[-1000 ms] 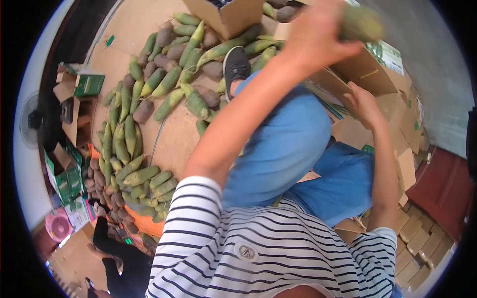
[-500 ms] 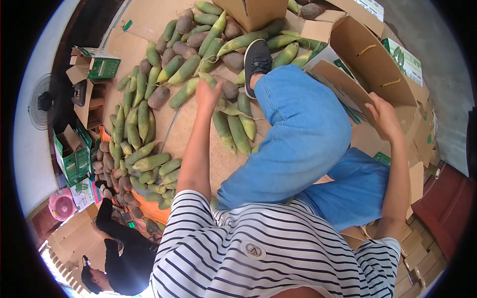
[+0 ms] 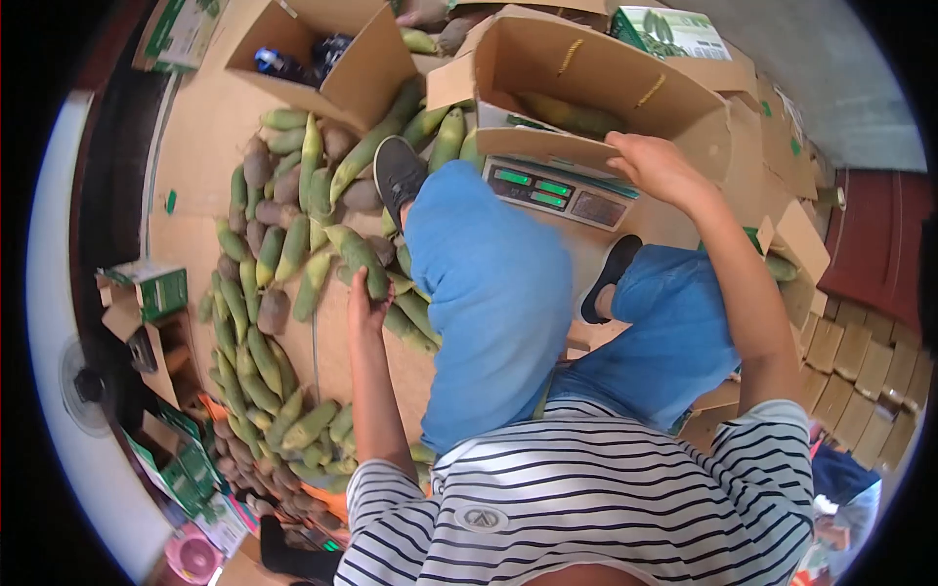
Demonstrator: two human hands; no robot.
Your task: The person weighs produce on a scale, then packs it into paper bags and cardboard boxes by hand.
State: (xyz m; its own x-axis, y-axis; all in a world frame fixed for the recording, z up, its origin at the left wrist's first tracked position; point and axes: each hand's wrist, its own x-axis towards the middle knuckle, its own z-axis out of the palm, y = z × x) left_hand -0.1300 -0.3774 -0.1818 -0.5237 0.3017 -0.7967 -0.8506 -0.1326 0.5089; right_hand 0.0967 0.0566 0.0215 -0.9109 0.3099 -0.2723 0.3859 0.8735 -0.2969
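Observation:
My left hand (image 3: 370,305) is closed around the lower end of a green radish (image 3: 354,252), just above the pile. More green radishes (image 3: 315,283) lie loose beside it, mixed with brownish round-ended roots (image 3: 274,311). My right hand (image 3: 657,166) grips the near flap of an open cardboard box (image 3: 547,145), fingers over its edge. Inside the box lies a long green radish (image 3: 576,115). The box stands on a digital scale (image 3: 559,193) with lit green readouts.
Another open box (image 3: 322,63) with dark bottles stands at the back left. My knees and shoes (image 3: 399,178) stick out between the pile and the scale. Stacked cartons (image 3: 850,371) are at right. Green boxes (image 3: 161,288), a fan (image 3: 83,386) and a person's dark-clothed leg (image 3: 293,557) are at left.
My view has swung right, bringing the scale and the radish inside the box into sight. My left hand now holds a radish lifted from the pile; my right hand stays on the box flap.

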